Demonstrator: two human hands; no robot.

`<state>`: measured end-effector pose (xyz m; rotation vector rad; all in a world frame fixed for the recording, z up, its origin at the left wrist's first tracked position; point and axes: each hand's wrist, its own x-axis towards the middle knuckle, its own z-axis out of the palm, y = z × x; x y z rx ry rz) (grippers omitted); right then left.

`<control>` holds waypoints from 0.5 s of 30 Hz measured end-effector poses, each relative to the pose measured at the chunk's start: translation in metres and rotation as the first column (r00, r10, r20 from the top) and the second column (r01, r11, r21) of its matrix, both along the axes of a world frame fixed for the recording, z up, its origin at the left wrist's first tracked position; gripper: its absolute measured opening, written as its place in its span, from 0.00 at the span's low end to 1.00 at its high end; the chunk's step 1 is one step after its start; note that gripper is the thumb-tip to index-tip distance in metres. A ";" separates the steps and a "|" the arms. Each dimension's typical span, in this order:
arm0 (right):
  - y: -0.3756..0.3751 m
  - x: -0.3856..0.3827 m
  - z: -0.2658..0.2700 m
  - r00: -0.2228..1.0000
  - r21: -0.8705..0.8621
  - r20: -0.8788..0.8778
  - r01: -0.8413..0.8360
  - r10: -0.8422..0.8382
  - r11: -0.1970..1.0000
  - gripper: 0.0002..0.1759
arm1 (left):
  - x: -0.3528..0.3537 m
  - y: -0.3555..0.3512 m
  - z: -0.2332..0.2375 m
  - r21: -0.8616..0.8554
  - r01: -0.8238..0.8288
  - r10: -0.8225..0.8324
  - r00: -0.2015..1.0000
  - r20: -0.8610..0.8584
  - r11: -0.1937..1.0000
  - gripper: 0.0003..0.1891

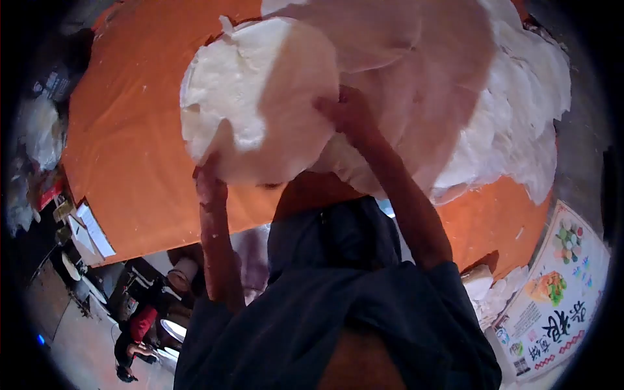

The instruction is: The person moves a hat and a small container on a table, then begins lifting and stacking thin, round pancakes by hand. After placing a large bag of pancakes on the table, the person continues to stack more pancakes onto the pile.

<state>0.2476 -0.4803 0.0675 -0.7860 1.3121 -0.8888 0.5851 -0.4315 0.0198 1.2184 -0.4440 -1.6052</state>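
Observation:
A round, thin white sheet (286, 123), like a flatbread, lies in front of me at the top centre, partly in shadow. My left hand (211, 169) is closed on its lower left edge. On its right edge, the fingers of my right hand (341, 110) pinch the rim. The sheet has a small torn bit at its upper left. More pale round sheets (448, 97) lie overlapping to the right, on the orange cloth (123, 149).
A printed sign (559, 292) with food pictures stands at the lower right, near plastic bags (478, 286). White papers (94, 231) lie at the cloth's left corner. A person in red and black (136, 338) is at the lower left, beside buckets (182, 273).

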 end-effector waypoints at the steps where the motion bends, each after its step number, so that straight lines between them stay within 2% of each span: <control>1: -0.001 -0.001 0.015 1.000 -0.038 -0.019 0.004 -0.004 0.999 0.26 | 0.001 0.002 0.000 0.021 -0.036 0.036 0.999 -0.014 0.999 0.24; 3: 0.001 -0.006 0.036 0.999 -0.103 -0.051 0.008 -0.013 0.995 0.27 | -0.013 0.002 0.022 0.051 -0.053 0.052 0.999 0.012 0.997 0.28; 6: -0.001 -0.039 0.031 0.975 0.133 -0.169 -0.123 0.145 0.983 0.26 | -0.011 0.011 -0.001 0.007 -0.093 0.093 0.993 -0.067 0.996 0.31; 7: -0.001 -0.046 0.020 0.908 0.100 -0.371 -0.170 0.195 0.980 0.26 | -0.014 0.012 -0.009 0.038 -0.079 0.081 0.994 -0.068 0.996 0.31; 9: -0.005 -0.062 -0.007 0.653 0.067 -0.717 -0.285 0.244 0.956 0.26 | -0.028 0.010 -0.001 0.019 -0.069 0.069 0.997 0.035 0.997 0.29; 11: -0.019 -0.092 -0.023 0.571 -0.097 -0.819 -0.029 -0.063 0.995 0.27 | -0.030 0.013 0.004 0.035 -0.086 0.083 0.994 0.071 0.996 0.29; 12: -0.032 -0.116 -0.038 0.532 -0.251 -0.812 0.052 -0.240 0.967 0.29 | -0.026 0.013 -0.002 0.053 -0.097 0.094 0.994 0.060 0.994 0.29; 13: -0.050 -0.118 -0.015 0.461 -0.294 -0.814 0.196 -0.352 0.936 0.24 | -0.023 0.011 -0.008 0.063 -0.109 0.106 0.993 0.051 0.992 0.29; 15: -0.084 -0.160 -0.040 0.436 -0.350 -0.778 0.297 -0.452 0.888 0.21 | -0.020 0.009 -0.022 0.073 -0.098 0.104 0.992 -0.076 0.992 0.28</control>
